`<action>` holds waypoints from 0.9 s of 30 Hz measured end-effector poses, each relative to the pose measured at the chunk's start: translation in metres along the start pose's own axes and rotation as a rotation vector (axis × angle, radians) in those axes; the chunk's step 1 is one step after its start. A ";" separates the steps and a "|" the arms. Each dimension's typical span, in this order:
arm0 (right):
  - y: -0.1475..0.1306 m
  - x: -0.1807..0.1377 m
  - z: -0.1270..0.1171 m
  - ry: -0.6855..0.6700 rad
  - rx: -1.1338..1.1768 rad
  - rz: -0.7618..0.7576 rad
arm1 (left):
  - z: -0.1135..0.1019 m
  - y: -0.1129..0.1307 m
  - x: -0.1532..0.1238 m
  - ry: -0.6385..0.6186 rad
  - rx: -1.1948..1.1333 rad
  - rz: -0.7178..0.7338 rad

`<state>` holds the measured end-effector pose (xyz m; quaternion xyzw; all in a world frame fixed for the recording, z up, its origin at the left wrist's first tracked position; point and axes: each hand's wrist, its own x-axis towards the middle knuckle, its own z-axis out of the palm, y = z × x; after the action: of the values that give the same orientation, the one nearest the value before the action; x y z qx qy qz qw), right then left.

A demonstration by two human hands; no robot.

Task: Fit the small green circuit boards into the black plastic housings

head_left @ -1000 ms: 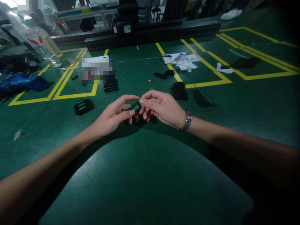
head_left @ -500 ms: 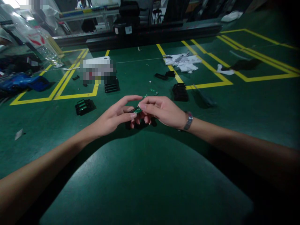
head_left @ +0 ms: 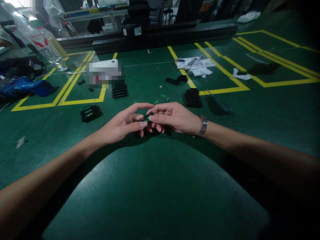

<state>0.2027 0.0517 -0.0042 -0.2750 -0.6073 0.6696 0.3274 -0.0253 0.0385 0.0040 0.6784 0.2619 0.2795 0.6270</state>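
Between my hands, over the green table, is a small green circuit board (head_left: pixel 147 119) with a black plastic housing (head_left: pixel 145 116) along it. My left hand (head_left: pixel 126 124) pinches the near left end between thumb and fingers. My right hand (head_left: pixel 172 115), with a metal band at its wrist, has its thumb and fingers closed on the right end. The fingers hide most of both parts. Just beyond the hands lie several loose green circuit boards (head_left: pixel 165 97). Left of them sits a stack of black housings with green boards (head_left: pixel 89 113).
Black housings are stacked at centre left (head_left: pixel 119 90) and at right (head_left: pixel 192 97). Crumpled white paper (head_left: pixel 196 65) lies farther back. A clear plastic bottle (head_left: pixel 45 43) stands at the left, behind a blue item (head_left: pixel 25 87). Yellow tape lines (head_left: pixel 222 90) mark the table.
My right thumb has shifted a little over the circuit board, covering more of it, and the black housing's edge shows more. My left hand keeps nearly the same pose.
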 end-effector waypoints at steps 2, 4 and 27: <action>-0.001 0.000 0.000 -0.017 -0.004 0.000 | -0.001 0.000 0.000 -0.004 0.007 -0.002; -0.001 0.000 -0.001 -0.034 -0.015 0.004 | -0.001 0.000 0.000 -0.008 0.010 -0.010; -0.007 -0.001 -0.004 -0.130 -0.153 -0.031 | -0.001 0.000 0.000 0.013 -0.027 -0.021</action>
<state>0.2073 0.0544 0.0025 -0.2457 -0.6808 0.6326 0.2756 -0.0262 0.0393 0.0046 0.6652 0.2693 0.2809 0.6372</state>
